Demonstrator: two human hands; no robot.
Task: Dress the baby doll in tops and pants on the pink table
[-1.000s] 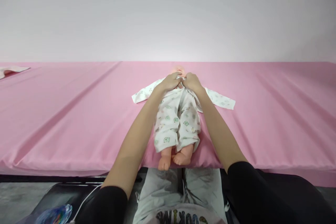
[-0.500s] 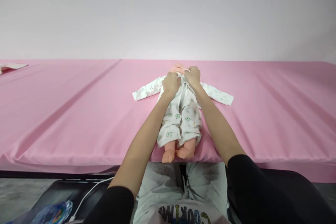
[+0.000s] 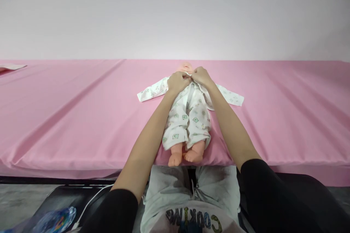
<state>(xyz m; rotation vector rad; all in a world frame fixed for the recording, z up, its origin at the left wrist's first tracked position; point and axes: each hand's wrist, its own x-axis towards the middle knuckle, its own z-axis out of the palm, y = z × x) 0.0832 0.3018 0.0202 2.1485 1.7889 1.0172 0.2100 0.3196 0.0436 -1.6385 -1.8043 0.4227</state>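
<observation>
A baby doll (image 3: 175,154) lies on its back on the pink cloth, head away from me and bare feet at the near edge. It has on white printed pants (image 3: 177,123) and a white long-sleeved baby shirt (image 3: 153,90) with both sleeves spread out sideways. My left hand (image 3: 177,81) and my right hand (image 3: 201,76) meet at the shirt's neckline, just below the doll's chin. Their fingers are closed, pinching the front edges of the shirt close together. What lies right between the fingertips is partly hidden.
The pink cloth (image 3: 82,116) covers a long table against a pale wall (image 3: 175,14). At the far left lies a piece of light fabric (image 3: 12,67). Below the table edge are a black chair (image 3: 41,207), a white cable (image 3: 91,201) and a shiny blue plastic thing (image 3: 56,220).
My hands have come closer together at the neckline, bringing the shirt's front edges toward each other. The view has tilted slightly. The doll stays in place.
</observation>
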